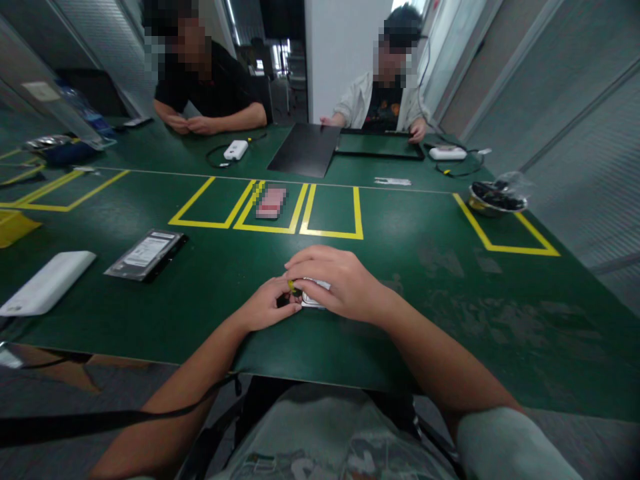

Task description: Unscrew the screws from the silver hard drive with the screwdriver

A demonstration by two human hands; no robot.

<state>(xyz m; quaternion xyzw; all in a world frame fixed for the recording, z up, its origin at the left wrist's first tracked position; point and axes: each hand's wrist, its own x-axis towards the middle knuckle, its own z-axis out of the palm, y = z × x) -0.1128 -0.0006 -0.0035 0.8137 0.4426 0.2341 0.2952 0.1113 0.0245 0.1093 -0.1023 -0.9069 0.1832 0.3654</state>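
A small device with a white label (314, 301) lies on the green table (210, 327) in front of me, mostly covered by my hands. My left hand (267, 305) rests at its left side, thumb and fingers curled around a dark part. My right hand (337, 280) arches over its top, with the fingertips meeting a small yellow and black piece (294, 288) beside the left fingers. The right fingers are bent and close together. Which hand grips the yellow piece is hidden.
To the left lie a labelled drive in a clear bag (145, 255) and a white power bank (47, 283). Yellow tape frames (330, 233) and a pink-red object (271, 202) lie ahead. A foil bowl (497, 199) stands right. Two people sit opposite, one at a black frame (380, 155).
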